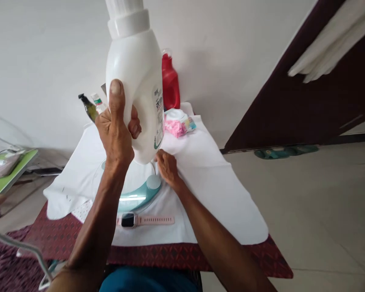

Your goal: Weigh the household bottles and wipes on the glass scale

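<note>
My left hand (117, 121) grips a large white laundry detergent bottle (140, 61) by its handle, thumb up along the side. The bottle is raised above the table, nearly upright, its cap partly cut off by the top edge. My right hand (167, 166) is low by the bottle's base, fingers curled in; whether they touch the bottle or hold anything cannot be made out. Below lies a round device with a teal front (136, 196), possibly a scale, partly hidden by the bottle and my left arm. A pink-strapped smartwatch (128, 220) lies in front of it.
A white cloth (215, 194) covers most of the red patterned table (158, 255). Towards the wall stand a red jug (170, 83), a dark-capped bottle (88, 107) and a pink packet (175, 126). Green slippers (272, 154) lie on the floor at right.
</note>
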Tool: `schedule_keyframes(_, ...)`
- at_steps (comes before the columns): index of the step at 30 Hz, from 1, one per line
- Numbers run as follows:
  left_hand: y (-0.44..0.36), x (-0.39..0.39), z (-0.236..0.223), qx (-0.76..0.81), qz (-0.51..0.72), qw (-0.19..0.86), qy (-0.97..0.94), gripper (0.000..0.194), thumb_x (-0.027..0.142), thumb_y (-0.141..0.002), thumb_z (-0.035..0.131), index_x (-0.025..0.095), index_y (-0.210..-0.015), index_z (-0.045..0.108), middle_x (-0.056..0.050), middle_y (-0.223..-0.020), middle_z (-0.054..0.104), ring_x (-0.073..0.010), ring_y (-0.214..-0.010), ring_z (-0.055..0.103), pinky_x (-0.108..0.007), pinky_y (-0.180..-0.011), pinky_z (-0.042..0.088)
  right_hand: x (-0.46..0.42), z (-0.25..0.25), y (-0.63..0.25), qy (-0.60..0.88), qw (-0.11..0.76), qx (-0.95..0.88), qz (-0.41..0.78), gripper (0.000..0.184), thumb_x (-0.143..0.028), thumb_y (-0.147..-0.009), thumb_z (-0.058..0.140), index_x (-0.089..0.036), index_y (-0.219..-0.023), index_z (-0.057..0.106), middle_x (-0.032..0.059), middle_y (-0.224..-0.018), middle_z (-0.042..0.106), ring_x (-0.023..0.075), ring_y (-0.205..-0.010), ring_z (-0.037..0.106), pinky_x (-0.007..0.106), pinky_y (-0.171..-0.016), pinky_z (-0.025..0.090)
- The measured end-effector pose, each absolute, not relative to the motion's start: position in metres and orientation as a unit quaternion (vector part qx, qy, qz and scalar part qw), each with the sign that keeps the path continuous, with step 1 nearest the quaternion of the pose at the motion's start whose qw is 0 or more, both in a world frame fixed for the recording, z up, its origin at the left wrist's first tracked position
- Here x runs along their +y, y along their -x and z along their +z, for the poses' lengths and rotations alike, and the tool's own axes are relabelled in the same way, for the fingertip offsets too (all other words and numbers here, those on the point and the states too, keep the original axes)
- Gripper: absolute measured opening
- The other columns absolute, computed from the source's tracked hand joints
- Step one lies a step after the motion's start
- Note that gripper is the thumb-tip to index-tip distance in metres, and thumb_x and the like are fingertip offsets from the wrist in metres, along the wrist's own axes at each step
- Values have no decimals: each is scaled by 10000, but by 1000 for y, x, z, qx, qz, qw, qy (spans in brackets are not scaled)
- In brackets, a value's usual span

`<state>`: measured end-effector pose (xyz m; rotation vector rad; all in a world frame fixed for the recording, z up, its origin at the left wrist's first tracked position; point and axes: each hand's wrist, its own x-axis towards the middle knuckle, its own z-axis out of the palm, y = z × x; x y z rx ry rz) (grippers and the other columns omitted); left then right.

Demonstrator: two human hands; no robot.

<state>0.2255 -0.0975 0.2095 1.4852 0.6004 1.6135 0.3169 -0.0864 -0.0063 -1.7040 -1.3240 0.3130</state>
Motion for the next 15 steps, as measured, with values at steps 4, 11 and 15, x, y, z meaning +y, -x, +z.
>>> schedule_keyframes(4,-172,-100,191,281,632,420,-587,733,780,-953,672,204,-556,455,49,-519,326,-57,-408,295,-245,-400,258,-89,-6,-317,687,479,-518,174,526,-539,-1136,271,-278,-799,580,69,-791,701,230,-771,655,381,-812,495)
schedule_keyframes(11,-113,-92,152,329,614,460,-551,666,763,-901,715,225,-568,507,46,-500,365,-75,-394,301,-266,-404,252,-95,-1,-319,673,499,-504,209,663,-727,-1077,234,-251,-899,660,70,-850,771,230,-773,685,383,-825,495)
schedule_keyframes(15,-99,-83,149,349,610,488,-517,719,846,-907,635,238,-567,460,59,-467,305,-82,-380,262,-266,-403,227,-96,-2,-318,660,521,-496,217,749,-835,-1019,231,-247,-890,678,69,-836,769,223,-769,686,373,-824,497)
